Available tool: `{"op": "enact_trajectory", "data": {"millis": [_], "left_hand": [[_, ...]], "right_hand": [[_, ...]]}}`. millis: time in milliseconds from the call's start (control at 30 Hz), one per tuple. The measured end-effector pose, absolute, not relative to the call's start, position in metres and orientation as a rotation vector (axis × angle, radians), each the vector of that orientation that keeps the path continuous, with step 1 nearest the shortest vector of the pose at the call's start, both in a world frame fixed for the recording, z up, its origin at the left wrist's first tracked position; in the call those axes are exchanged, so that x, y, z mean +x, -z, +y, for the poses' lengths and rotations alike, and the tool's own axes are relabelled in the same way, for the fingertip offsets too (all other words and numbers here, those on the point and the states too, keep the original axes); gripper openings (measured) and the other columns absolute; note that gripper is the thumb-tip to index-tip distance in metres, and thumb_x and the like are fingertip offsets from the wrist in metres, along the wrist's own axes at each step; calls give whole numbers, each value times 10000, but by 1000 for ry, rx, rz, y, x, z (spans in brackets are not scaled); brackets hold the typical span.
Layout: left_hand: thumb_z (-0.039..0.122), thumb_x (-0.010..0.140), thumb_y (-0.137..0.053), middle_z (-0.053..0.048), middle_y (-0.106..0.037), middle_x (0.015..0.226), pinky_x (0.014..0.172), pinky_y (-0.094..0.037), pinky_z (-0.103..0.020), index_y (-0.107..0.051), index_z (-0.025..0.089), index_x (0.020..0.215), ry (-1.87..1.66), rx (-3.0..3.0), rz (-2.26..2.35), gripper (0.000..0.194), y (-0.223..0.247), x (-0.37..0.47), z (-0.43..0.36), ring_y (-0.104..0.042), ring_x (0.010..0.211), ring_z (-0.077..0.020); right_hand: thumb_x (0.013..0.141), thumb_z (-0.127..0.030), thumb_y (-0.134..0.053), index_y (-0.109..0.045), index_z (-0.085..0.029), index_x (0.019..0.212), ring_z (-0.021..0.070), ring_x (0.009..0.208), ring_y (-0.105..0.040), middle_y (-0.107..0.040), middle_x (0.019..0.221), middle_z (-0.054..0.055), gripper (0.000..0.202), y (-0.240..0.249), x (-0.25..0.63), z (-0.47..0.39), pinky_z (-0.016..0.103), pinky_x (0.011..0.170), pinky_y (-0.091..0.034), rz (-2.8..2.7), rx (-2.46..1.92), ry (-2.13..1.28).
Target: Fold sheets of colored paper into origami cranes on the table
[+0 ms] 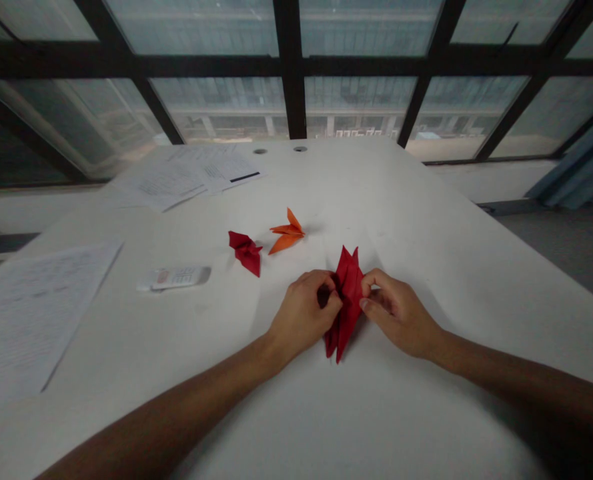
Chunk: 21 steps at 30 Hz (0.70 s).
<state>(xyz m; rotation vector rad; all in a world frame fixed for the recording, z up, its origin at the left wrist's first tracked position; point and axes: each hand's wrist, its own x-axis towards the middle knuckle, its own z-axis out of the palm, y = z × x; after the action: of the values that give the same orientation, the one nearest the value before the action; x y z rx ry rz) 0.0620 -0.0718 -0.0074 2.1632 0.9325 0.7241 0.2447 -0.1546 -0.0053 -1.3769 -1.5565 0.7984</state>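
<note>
Between my two hands is a red folded-paper piece [349,300], with two pointed tips at its far end and two more toward me. My left hand [309,303] pinches its left edge between thumb and fingers. On the opposite edge, the thumb and forefinger of my right hand [393,310] are closed on the paper. Farther off and to the left lie a smaller dark red origami piece [246,252] and an orange origami piece [289,233] with several pointed flaps. Neither hand touches those two.
All this is on a white table [426,413]. A white glue-like tube [176,277] lies left of the origami. Printed sheets [186,175] spread over the far left, and another sheet [36,307] lies at the near left. Dark-framed windows [291,100] stand behind the table.
</note>
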Motion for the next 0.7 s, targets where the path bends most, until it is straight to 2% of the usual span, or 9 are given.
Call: {"op": "enact_trajectory", "data": {"millis": [100,200,333,467,533,700], "left_hand": [[122,820,-557,-41,-710,1035,785,-513,-312,-589,196,773,-814,2093,936,94,10,61,-71,-652,845,-173],[120,829,-563,-56,-683,1132,783,-532,-288,-605,192,778,-883,2063,930,97,11,60,-70,-661,935,-177],[126,858,-555,-64,-621,1114,705,-539,-239,-610,188,799,-960,2020,912,102,9,60,-70,-639,942,-162],[129,872,-550,-51,-591,1064,695,-531,-235,-600,188,815,-1031,1998,936,97,6,60,-71,-618,907,-150],[111,862,-551,-41,-591,1010,698,-515,-243,-589,189,803,-1062,2023,936,105,5,60,-71,-605,902,-154],[87,861,-548,-24,-578,954,719,-489,-261,-558,189,784,-1111,2064,929,128,3,59,-72,-567,848,-142]], "right_hand": [[906,-332,-645,-459,-241,820,99,535,-434,-476,664,-71,224,6,247,-152,236,497,-338,-1467,-1524,-765],[886,-345,-673,-419,-247,798,96,504,-413,-467,610,-85,286,9,251,-147,228,467,-295,-1411,-1598,-757],[858,-282,-675,-439,-250,823,116,534,-499,-557,652,-65,241,13,256,-142,233,493,-358,-1403,-1627,-705],[874,-348,-689,-517,-238,874,144,581,-569,-639,744,-14,204,11,257,-140,259,512,-416,-1462,-1698,-580],[906,-364,-658,-573,-223,848,160,641,-593,-645,790,16,175,10,258,-140,270,528,-442,-1557,-1691,-521],[940,-253,-581,-677,-206,862,164,703,-623,-643,927,56,132,11,260,-139,285,550,-494,-1644,-1595,-529]]}}
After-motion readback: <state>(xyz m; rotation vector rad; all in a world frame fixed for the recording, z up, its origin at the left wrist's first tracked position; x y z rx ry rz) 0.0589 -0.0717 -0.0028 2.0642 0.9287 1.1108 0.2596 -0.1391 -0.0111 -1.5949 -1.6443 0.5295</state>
